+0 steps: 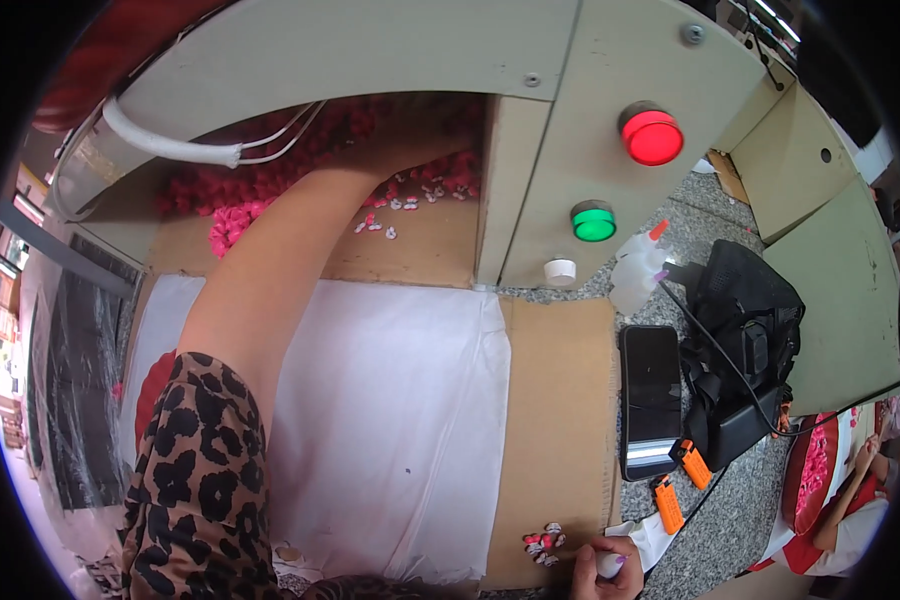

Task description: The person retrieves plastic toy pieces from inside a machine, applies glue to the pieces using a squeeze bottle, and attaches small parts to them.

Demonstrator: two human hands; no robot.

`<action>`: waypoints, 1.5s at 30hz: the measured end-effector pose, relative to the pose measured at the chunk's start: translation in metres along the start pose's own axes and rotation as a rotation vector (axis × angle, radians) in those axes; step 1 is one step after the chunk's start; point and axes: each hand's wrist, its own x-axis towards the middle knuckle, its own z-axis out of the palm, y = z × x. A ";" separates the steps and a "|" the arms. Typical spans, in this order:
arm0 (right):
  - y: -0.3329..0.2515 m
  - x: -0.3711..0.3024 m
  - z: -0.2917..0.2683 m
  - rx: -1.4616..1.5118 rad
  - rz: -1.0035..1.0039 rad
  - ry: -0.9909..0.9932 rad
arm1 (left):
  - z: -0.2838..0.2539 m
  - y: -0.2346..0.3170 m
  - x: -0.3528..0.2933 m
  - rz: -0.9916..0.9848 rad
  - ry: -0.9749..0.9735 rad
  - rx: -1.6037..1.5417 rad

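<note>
left hand (pixel 425 150) in shadow inside machine (pixel 580 120) edge, grip impossible to tell, right hand (pixel 588 574) curled round white object (pixel 610 566) near cardboard (pixel 560 400) edge, open room over paper (pixel 390 400)

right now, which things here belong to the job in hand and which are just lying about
Seemingly in use:
white, purple-tipped object in the right hand
small red-and-white pieces
pink pile by the left forearm

Seemingly lying about:
black phone
orange-and-black items
black strapped gear
</note>
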 end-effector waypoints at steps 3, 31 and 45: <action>0.007 -0.006 -0.003 0.027 0.050 -0.005 | -0.035 0.020 0.012 -0.395 -0.361 -0.112; 0.004 -0.001 0.008 -0.037 -0.011 0.123 | -0.113 0.028 -0.054 -0.779 0.018 -1.231; -0.004 0.003 0.002 0.280 0.210 0.159 | -0.230 0.173 -0.169 0.345 -0.704 -0.885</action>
